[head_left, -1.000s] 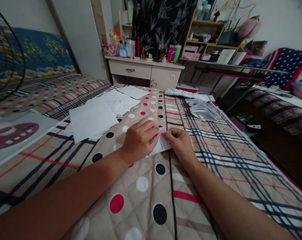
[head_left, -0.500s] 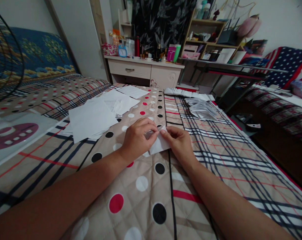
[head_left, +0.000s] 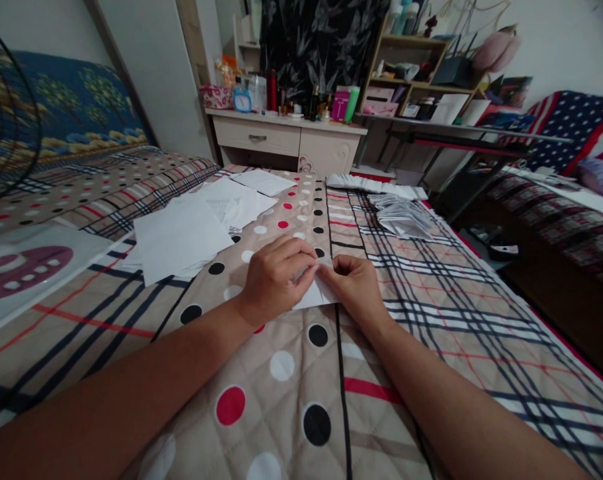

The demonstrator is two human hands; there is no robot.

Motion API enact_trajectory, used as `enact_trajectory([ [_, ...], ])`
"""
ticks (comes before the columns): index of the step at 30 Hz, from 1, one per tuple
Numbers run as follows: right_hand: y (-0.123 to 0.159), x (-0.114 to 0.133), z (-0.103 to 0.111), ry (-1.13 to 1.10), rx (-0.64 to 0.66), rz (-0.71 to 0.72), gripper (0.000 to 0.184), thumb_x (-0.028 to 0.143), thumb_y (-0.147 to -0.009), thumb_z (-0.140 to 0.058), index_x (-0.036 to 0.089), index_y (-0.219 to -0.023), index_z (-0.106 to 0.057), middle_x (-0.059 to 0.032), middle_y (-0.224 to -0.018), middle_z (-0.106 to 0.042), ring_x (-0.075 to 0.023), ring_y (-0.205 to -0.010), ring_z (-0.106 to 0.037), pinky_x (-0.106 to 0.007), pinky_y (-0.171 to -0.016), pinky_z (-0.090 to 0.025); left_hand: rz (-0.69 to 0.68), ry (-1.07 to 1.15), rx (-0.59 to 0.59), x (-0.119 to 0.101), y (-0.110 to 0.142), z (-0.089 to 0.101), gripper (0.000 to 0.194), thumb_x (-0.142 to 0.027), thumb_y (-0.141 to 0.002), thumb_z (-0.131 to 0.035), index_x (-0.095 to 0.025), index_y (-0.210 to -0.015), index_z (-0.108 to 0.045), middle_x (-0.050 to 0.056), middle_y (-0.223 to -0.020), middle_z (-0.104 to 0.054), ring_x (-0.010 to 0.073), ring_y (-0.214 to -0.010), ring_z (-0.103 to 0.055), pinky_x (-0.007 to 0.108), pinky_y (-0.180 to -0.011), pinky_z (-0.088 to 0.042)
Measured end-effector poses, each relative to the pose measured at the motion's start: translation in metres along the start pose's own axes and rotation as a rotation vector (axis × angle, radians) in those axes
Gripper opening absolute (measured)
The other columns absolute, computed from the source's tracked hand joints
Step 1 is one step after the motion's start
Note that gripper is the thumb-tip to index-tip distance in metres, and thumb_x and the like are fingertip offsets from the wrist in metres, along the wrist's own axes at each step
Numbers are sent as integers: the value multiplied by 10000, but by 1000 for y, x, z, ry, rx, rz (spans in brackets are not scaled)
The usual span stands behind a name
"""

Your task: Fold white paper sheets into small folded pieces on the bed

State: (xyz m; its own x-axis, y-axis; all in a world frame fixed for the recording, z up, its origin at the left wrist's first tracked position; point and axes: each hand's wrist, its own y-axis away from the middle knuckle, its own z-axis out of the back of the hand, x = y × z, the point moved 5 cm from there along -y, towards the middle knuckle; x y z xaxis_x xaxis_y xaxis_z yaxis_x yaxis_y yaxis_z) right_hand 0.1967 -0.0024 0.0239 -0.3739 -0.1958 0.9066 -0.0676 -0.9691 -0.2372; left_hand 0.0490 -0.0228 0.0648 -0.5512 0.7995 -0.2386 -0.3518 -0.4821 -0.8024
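Note:
A small folded sheet of white paper [head_left: 317, 295] lies on the bedspread between my two hands. My left hand [head_left: 280, 275] is closed, its thumb and fingertips pinching the paper's upper part from the left. From the right, my right hand [head_left: 357, 283] grips the same paper, thumb on top and fingers curled. The thumbs nearly meet near the top fold, and the hands cover both sides of the sheet. Left of my hands, loose white sheets [head_left: 181, 237] lie in an overlapping pile. Beyond my right hand sits a stack of folded papers [head_left: 404, 217].
A row of folded white paper [head_left: 376, 185] lies near the bed's far edge. At the left is a clear plastic bag [head_left: 36, 267] with a purple print. Past the bed stand a white dresser [head_left: 261, 137] and a shelf [head_left: 408, 87]. A black wire fan guard [head_left: 11, 113] rises at far left.
The paper's raised top corner now lies lower, with the fingertips over it. Both thumbs have come closer together. The view has shifted slightly.

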Motion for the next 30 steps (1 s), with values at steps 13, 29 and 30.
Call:
enact_trajectory([
  [13,4,6,-1,-152,36,53,222,291,-695,-660,180,-561,-522,36,-539,-451,-93,-515,-370,-227,-465,-266,406,272,11,25,1,-8,99,-277,-830,-649,-186,-850,-683,29,-868,-698,157,-803,-629,270,-701,-478],
  [29,8,13,-1,-212,143,71,344,436,-839,-556,176,-614,-533,36,-564,-411,-101,-529,-355,-244,-484,-264,574,376,82,35,2,-14,110,-254,-770,-675,-160,-730,-716,15,-736,-732,143,-683,-630,251,-648,-451],
  [30,8,13,-2,-211,141,65,322,432,-820,-590,172,-634,-553,36,-567,-425,-100,-530,-361,-242,-480,-262,564,375,84,34,2,-14,105,-247,-771,-672,-160,-729,-713,16,-741,-732,143,-686,-632,249,-656,-457],
])
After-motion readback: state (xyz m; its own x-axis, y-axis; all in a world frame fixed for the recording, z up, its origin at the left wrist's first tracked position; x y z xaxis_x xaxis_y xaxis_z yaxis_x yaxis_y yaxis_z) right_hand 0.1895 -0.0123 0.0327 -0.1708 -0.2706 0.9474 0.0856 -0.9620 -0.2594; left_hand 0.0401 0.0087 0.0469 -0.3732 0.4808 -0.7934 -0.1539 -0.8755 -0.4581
